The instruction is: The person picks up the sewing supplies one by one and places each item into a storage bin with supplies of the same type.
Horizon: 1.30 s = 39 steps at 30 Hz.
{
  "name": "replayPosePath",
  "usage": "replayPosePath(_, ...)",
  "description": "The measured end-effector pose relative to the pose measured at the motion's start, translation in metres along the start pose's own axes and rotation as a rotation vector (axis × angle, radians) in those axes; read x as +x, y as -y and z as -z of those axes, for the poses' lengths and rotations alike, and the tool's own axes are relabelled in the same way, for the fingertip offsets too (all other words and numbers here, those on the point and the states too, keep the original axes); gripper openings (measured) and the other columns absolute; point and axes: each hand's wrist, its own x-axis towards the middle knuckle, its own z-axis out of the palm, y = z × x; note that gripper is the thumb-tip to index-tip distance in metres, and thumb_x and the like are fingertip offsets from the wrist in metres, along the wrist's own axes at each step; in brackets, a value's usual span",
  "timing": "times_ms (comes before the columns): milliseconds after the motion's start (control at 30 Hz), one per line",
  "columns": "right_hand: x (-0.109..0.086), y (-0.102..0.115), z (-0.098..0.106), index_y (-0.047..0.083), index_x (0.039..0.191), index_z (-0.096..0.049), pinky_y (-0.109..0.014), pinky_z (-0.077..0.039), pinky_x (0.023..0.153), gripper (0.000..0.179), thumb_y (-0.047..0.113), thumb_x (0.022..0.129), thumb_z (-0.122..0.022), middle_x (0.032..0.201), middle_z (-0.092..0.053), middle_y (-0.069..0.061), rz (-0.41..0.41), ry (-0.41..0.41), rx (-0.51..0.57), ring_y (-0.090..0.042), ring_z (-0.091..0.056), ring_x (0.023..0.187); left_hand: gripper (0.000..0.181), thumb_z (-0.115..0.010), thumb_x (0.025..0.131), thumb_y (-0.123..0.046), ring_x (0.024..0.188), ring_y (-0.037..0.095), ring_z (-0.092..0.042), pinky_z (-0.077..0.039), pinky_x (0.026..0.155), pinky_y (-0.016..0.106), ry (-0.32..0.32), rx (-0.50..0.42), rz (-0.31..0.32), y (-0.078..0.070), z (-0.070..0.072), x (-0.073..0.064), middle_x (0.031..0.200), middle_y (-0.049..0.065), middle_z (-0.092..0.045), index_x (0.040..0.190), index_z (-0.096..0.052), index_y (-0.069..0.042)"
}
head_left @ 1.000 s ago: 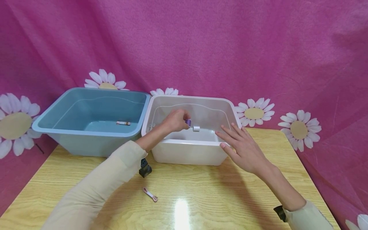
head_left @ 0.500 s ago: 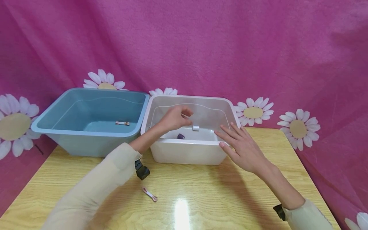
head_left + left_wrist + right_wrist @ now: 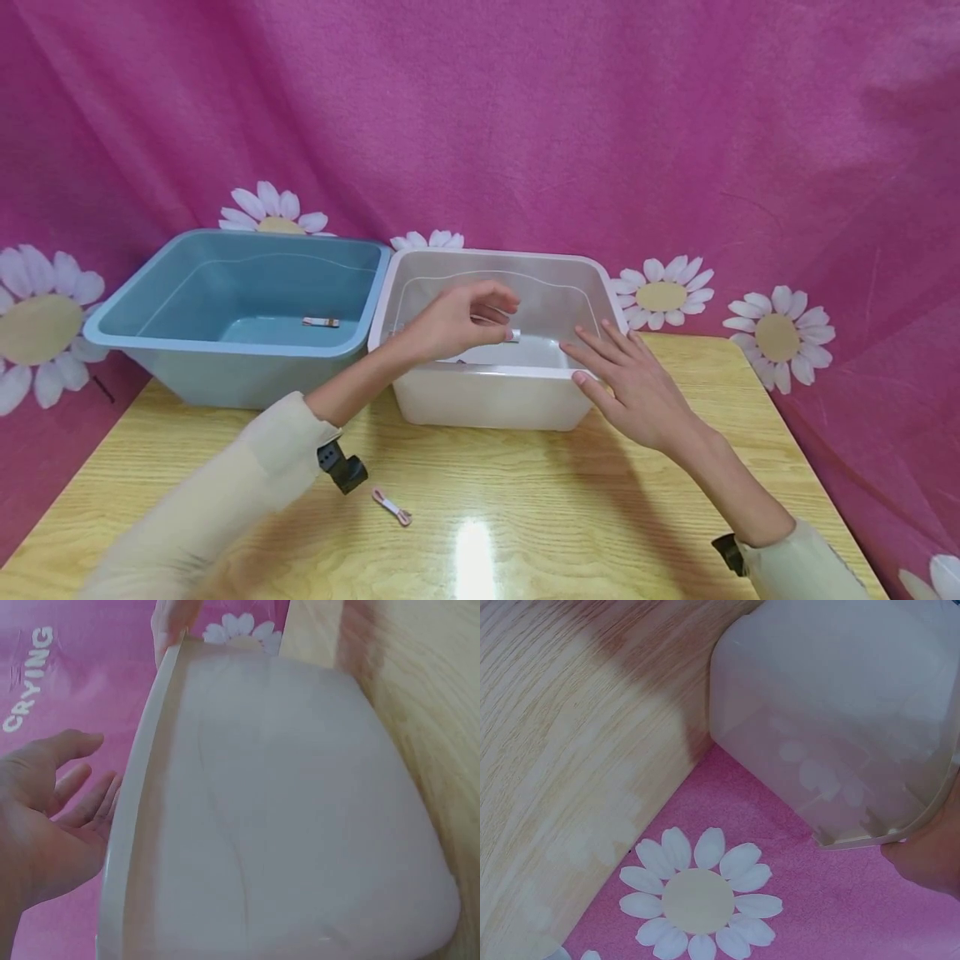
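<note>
My left hand point(image 3: 461, 323) hovers over the white tub point(image 3: 487, 400) with loosely bent fingers and nothing between them. In the left wrist view its thumb and fingers point(image 3: 75, 746) spread apart beside the tub's rim. My right hand point(image 3: 637, 392) rests on the tub's front right corner, fingers spread over the rim. Inside the tub lies a white thread spool point(image 3: 516, 335), partly behind my left thumb. Only a sliver of a dark purple spool point(image 3: 460, 361) shows between the left hand and the front wall.
Left of the white tub stands a blue tub point(image 3: 247, 371) with a small banded bundle point(image 3: 320, 322) on its floor. A pink cord bundle point(image 3: 392, 507) in a white band lies on the wooden table point(image 3: 570, 533). Behind hangs a pink flowered curtain point(image 3: 525, 125).
My left hand has let go of the purple spool, which dropped onto the white tub's floor. That hand then moved slightly back toward me. The right hand stays on the rim.
</note>
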Motion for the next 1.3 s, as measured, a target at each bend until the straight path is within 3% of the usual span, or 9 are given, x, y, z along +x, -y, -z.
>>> replayPosePath(367,0.000,0.000,0.000,0.021,0.148,-0.051,-0.058,-0.013,0.117,0.046,0.038,0.105,-0.047,0.156,-0.039,-0.007,-0.005,0.009,-0.002,-0.040,-0.022,0.146,0.038,-0.072,0.087,0.002,0.108,0.026,-0.065,-0.054,0.091,0.032,0.113,-0.102,-0.098,-0.015,-0.010,-0.040,0.121,0.013,-0.064,0.123,-0.061,0.002)
replayPosePath(533,0.000,0.000,0.000,0.021,0.147,-0.052,-0.058,-0.013,0.117,0.045,0.038,0.105,-0.048,0.155,-0.040,-0.008,-0.007,0.007,0.006,-0.040,-0.023,0.146,0.039,-0.073,0.087,0.001,0.109,0.032,-0.064,-0.053,0.092,0.032,0.150,-0.069,-0.113,-0.016,-0.011,-0.058,0.122,0.014,-0.064,0.124,-0.061,0.001)
replayPosePath(733,0.000,0.000,0.000,0.020,0.147,-0.052,-0.057,-0.013,0.117,0.045,0.037,0.105,-0.048,0.155,-0.040,-0.008,-0.003,0.002,0.015,-0.040,-0.023,0.146,0.037,-0.073,0.088,-0.001,0.109,0.031,-0.063,-0.052,0.094,0.034,0.169,-0.050,-0.087,-0.009,-0.008,-0.084,0.121,0.014,-0.065,0.123,-0.062,0.001)
replayPosePath(900,-0.001,0.000,0.001,0.020,0.147,-0.052,-0.056,-0.012,0.118,0.045,0.037,0.105,-0.047,0.156,-0.039,-0.007,-0.003,0.004,0.014,-0.040,-0.022,0.146,0.035,-0.074,0.087,0.001,0.108,0.028,-0.063,-0.052,0.094,0.038,0.154,-0.042,-0.066,0.003,-0.004,-0.105,0.117,0.007,-0.066,0.120,-0.064,-0.001)
replayPosePath(1167,-0.001,0.001,0.001,0.020,0.148,-0.051,-0.056,-0.012,0.118,0.046,0.037,0.105,-0.047,0.156,-0.039,-0.007,-0.006,0.006,0.014,-0.039,-0.021,0.147,0.034,-0.077,0.089,-0.009,0.108,0.023,-0.063,-0.050,0.096,0.036,0.136,0.055,0.052,0.030,0.004,-0.138,0.115,-0.001,-0.067,0.120,-0.066,-0.008)
replayPosePath(1300,-0.001,0.000,0.001,0.020,0.148,-0.051,-0.057,-0.013,0.117,0.046,0.038,0.105,-0.047,0.156,-0.040,-0.008,-0.006,0.008,0.010,-0.039,-0.021,0.147,0.032,-0.077,0.089,-0.013,0.109,0.024,-0.064,-0.050,0.096,0.034,0.132,0.061,0.121,0.046,0.006,-0.156,0.115,0.001,-0.067,0.119,-0.067,-0.010)
